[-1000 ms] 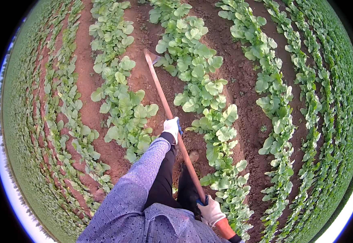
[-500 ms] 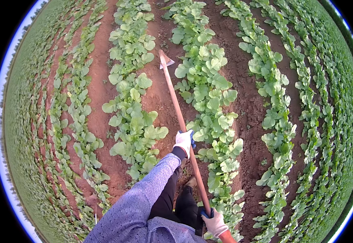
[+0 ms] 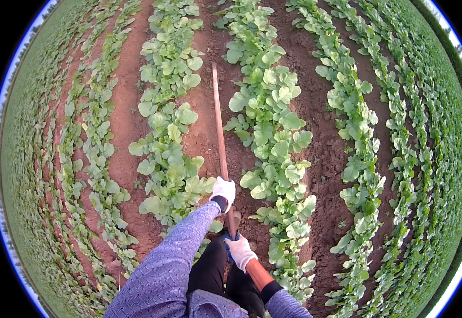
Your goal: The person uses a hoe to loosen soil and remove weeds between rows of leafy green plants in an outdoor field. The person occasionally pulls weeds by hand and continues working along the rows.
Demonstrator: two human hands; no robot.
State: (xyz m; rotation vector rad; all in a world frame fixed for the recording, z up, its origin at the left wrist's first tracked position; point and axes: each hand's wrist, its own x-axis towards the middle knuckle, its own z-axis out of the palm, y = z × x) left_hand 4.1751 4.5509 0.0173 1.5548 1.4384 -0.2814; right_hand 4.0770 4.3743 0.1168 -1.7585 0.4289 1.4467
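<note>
Currently both gloved hands, left hand (image 3: 224,189) and right hand (image 3: 240,251), clamped on long hoe handle (image 3: 220,132); furrow soil (image 3: 204,138) ahead mostly unworked, leafy rows (image 3: 273,116) intact.

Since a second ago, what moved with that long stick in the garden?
The long stick swung from leaning left to nearly straight ahead along the dirt path, its far end pushed farther out. The right hand slid up the stick toward the left hand. Both gloved hands kept their grip, and the leafy plant rows stayed the same.
</note>
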